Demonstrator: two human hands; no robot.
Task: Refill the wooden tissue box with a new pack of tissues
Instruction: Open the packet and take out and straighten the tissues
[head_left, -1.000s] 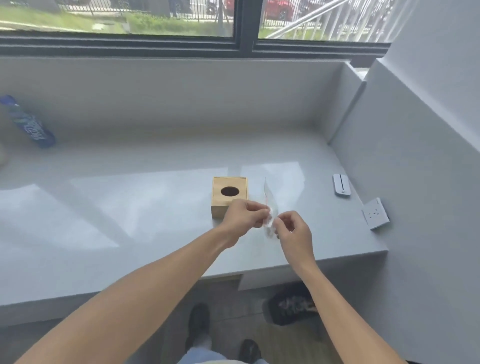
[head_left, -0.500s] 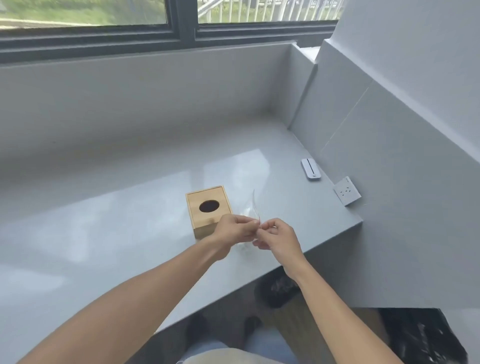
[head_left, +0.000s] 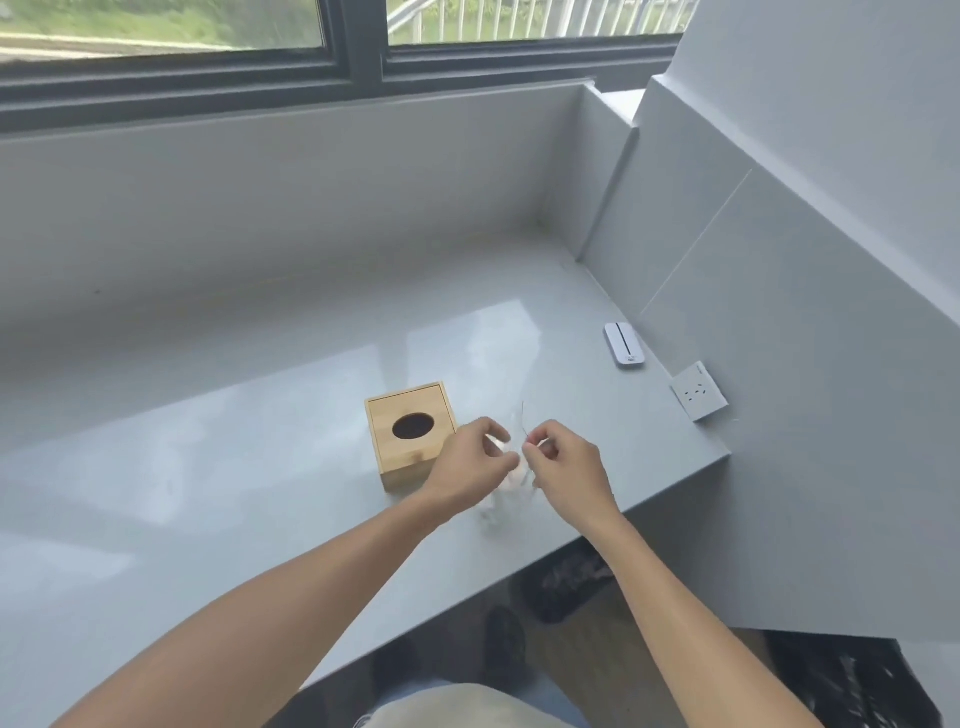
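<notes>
A square wooden tissue box (head_left: 410, 434) with a dark oval hole in its lid stands on the grey counter (head_left: 234, 467). Just right of it, my left hand (head_left: 470, 462) and my right hand (head_left: 563, 467) both pinch a thin clear plastic wrapper (head_left: 511, 486), held just above the counter. The film is nearly transparent; a strip of it rises between the fingers and the rest hangs crumpled below them. I see no tissues.
A small white remote-like device (head_left: 623, 345) lies near the right wall. A white wall socket (head_left: 698, 391) sits on the right wall. The counter's front edge is close under my wrists; a black bag (head_left: 852, 675) and shoes are on the floor below.
The view has shifted right and tilted, so the blue bottle at the far left left the frame. My hands stay together on the wrapper, which now hangs lower between them.
</notes>
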